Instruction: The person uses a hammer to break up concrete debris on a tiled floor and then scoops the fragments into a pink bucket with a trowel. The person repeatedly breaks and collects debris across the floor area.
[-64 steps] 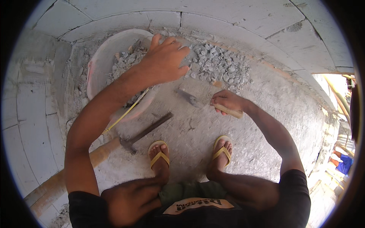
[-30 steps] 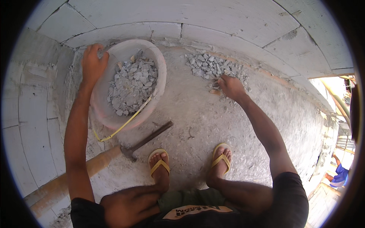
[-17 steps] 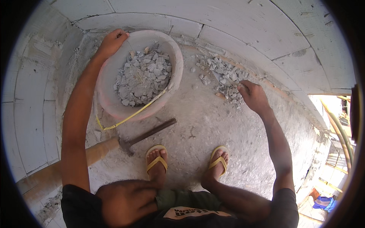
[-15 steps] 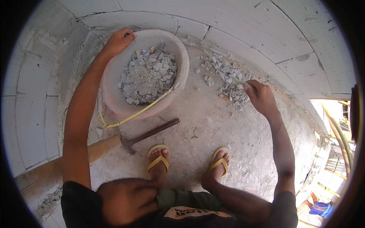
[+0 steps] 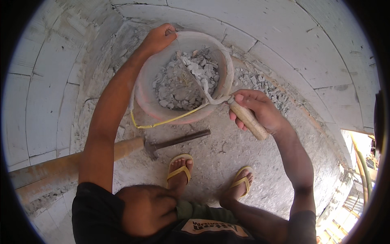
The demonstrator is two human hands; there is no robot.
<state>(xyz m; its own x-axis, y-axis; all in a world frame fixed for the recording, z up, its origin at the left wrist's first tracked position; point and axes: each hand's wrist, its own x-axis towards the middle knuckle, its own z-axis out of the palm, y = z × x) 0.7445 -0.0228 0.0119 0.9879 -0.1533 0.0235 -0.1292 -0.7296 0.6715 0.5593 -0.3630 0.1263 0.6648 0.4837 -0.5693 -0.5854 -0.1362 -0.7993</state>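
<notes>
My left hand [image 5: 159, 40] is closed on the far left rim of a round, dusty bucket [image 5: 142, 95]. Broken grey rubble [image 5: 174, 87] lies inside it, and a yellow-wrapped handle [image 5: 168, 121] hangs along its near side. My right hand [image 5: 262, 107] grips the wooden handle of a trowel [image 5: 250, 120] at the bucket's right edge. The trowel's blade reaches over the bucket's opening, tilted, with grey chunks against it. Part of the rubble is hidden behind the blade.
A heap of rubble [image 5: 264, 84] lies on the floor along the pale block wall [image 5: 292, 53], right of the bucket. Nearer me, a hammer [image 5: 183, 138] rests beside a wooden plank [image 5: 126, 149]. My sandalled feet stand on the rough floor.
My right hand has brought the trowel from the floor heap leftward over the bucket. My left hand stays on the rim. The whole view has shifted, so the bucket appears further right.
</notes>
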